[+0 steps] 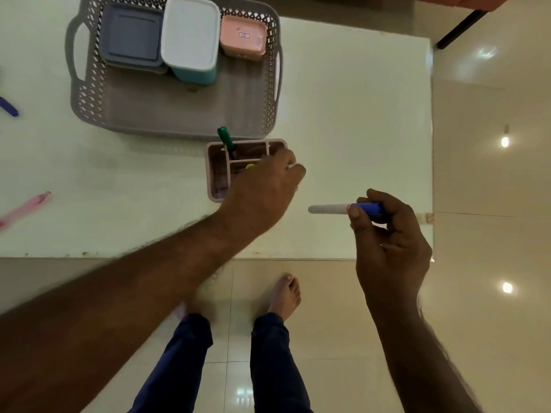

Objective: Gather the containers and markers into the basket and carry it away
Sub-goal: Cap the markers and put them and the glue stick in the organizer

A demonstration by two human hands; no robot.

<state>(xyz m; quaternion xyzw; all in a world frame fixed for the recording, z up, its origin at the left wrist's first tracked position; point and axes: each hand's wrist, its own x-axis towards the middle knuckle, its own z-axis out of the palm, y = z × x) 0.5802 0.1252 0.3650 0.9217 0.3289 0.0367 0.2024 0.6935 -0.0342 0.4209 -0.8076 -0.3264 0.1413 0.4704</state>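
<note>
A grey lattice basket (179,114) stands on the white table (357,114). It holds a grey-blue container (131,34), a white-lidded teal container (190,34) and a pink container (243,35). In front of the basket a pink divided holder (217,171) has a green marker (226,141) standing in it. My left hand (262,192) hovers over the holder's right side, its fingers curled round a yellow-tipped marker (250,166) that is mostly hidden. My right hand (387,234) pinches a white marker with a blue cap (331,208), held level above the table.
A pink marker (26,207) lies on the table at the left, and a blue marker (9,107) lies at the far left edge. The table's near edge is close to my bare feet on the tiled floor (328,323). A dark furniture leg (459,28) stands at the top right.
</note>
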